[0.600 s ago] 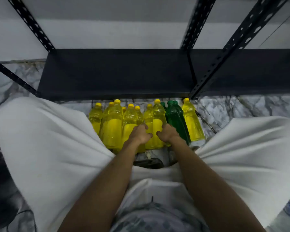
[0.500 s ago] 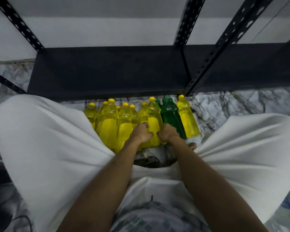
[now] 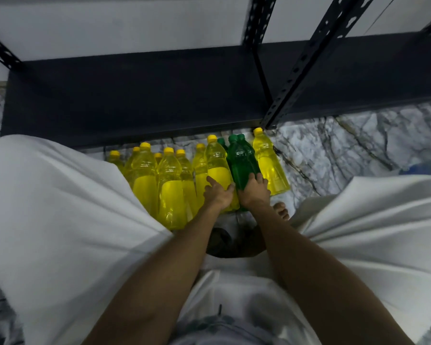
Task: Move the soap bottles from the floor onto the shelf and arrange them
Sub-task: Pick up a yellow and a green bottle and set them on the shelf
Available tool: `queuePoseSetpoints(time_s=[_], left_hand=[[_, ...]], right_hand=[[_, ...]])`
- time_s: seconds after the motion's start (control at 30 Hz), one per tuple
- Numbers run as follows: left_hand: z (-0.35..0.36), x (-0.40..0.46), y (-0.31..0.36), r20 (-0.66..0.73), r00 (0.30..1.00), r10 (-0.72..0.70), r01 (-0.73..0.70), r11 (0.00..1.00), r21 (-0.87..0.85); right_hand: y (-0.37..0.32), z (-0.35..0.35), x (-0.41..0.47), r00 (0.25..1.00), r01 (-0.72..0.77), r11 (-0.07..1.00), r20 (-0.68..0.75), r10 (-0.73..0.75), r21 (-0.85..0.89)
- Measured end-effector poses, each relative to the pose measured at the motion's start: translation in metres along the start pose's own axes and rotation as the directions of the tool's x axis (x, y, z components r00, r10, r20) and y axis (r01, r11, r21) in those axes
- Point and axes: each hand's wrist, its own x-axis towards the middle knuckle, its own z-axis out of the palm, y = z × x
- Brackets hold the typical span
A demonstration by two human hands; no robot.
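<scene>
Several yellow soap bottles (image 3: 169, 185) with yellow caps stand in a cluster on the marble floor between my knees, below the front edge of a dark shelf board (image 3: 139, 95). Green bottles (image 3: 240, 161) stand among them, with one more yellow bottle (image 3: 270, 165) at the right end. My left hand (image 3: 218, 194) grips the lower body of a yellow bottle (image 3: 217, 163). Beside it, my right hand (image 3: 254, 191) grips the lower part of a green bottle. Both bottles stand upright on the floor.
Black perforated uprights (image 3: 306, 61) rise at the shelf's right front; another (image 3: 0, 49) is at the far left. My white-clad knees (image 3: 60, 207) flank the bottles. A bare foot (image 3: 281, 211) rests on the marble floor (image 3: 346, 150) near my right hand.
My right hand has shifted from the yellow bottle's side onto the green bottle. The left hand keeps its hold on the yellow bottle. The camera has tilted slightly.
</scene>
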Motion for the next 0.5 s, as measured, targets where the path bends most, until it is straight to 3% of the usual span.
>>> queuePoseSetpoints(time_s=[0.2, 0.33, 0.5], left_hand=[[0.007, 0.003, 0.005, -0.219, 0.974, 0.064, -0.011, 0.972, 0.233], [-0.008, 0.015, 0.004, -0.149, 0.988, 0.044, -0.030, 0.995, 0.097], [-0.023, 0.033, -0.012, -0.045, 0.992, 0.118, -0.121, 0.989, -0.083]], right_hand=[[0.004, 0.006, 0.001, 0.999, 0.026, 0.999, -0.034, -0.027, -0.040], [0.006, 0.006, 0.005, 0.999, 0.018, 0.999, -0.030, -0.019, -0.038], [0.004, 0.005, 0.007, 1.000, -0.005, 1.000, -0.016, 0.005, -0.010]])
